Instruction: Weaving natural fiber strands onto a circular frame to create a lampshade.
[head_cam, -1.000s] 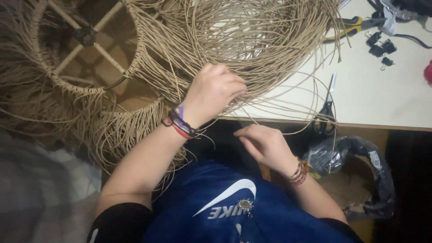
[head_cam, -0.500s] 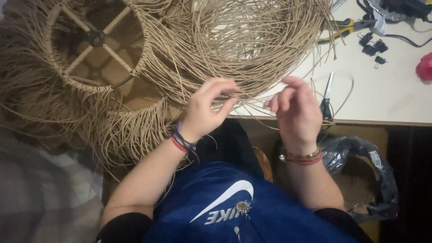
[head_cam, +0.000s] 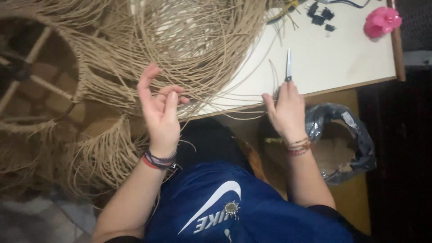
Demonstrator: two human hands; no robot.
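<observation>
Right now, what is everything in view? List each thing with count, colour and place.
Woven wicker basket frame: one, tan, upper middle, loose strands spilling over the table edge.
Round wicker piece with wooden spokes: one, tan, far left.
White table: one, upper right.
Metal scissors: one, silver, on the table at the right hand's fingertips.
Pink plastic flower-shaped object: one, table's top right.
Small black clips: several, top of table.
Black plastic bag: one, below the table.
Left hand: open, raised, touching strands.
Right hand: at the table edge.

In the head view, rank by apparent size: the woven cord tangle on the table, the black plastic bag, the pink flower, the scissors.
1. Woven cord tangle, largest by far.
2. Black plastic bag.
3. Pink flower and scissors look close; the scissors are partly hidden by the right hand, so unranked.
</observation>
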